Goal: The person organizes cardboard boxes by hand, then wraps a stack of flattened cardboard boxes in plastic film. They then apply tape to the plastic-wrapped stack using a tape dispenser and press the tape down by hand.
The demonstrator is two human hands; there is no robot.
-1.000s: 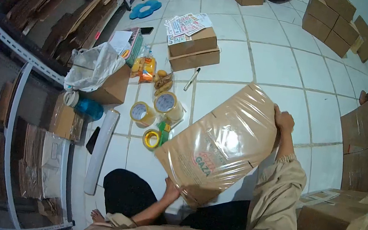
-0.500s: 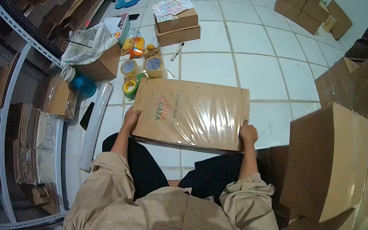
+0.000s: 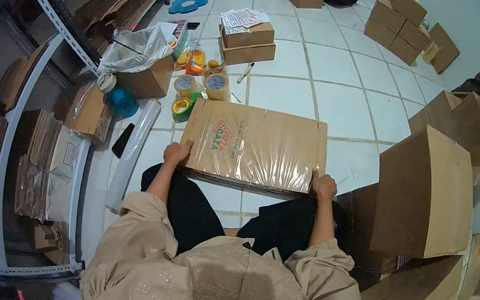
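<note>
A second ago the flat, plastic-wrapped bundle of brown cardboard sheets (image 3: 256, 146) stood tilted on one corner, with one hand low on it and the other up at its far edge. It has since been swung down and squared. It now lies level across the person's knees just above the white tiled floor (image 3: 350, 73), its long side running left to right and its red and green print near the left end.

Both hands have moved to the near corners. The left hand (image 3: 177, 153) is closed over the bundle's near left corner, its fingers (image 3: 186, 147) curled onto the top film. The right hand (image 3: 324, 186) clamps the near right corner in the same way. Whether the fingers reach underneath cannot be told from this view.

In the last half second little has changed, so the turning looks finished and the bundle reads as settled, held at both ends.

Just beyond the bundle's far left corner sit the clear tape rolls (image 3: 200, 86) and a green tape roll (image 3: 182, 107). A long white plastic roll (image 3: 134, 146) lies to the bundle's left. A large plain brown cardboard box (image 3: 424, 202) stands just beside its right end.
</note>
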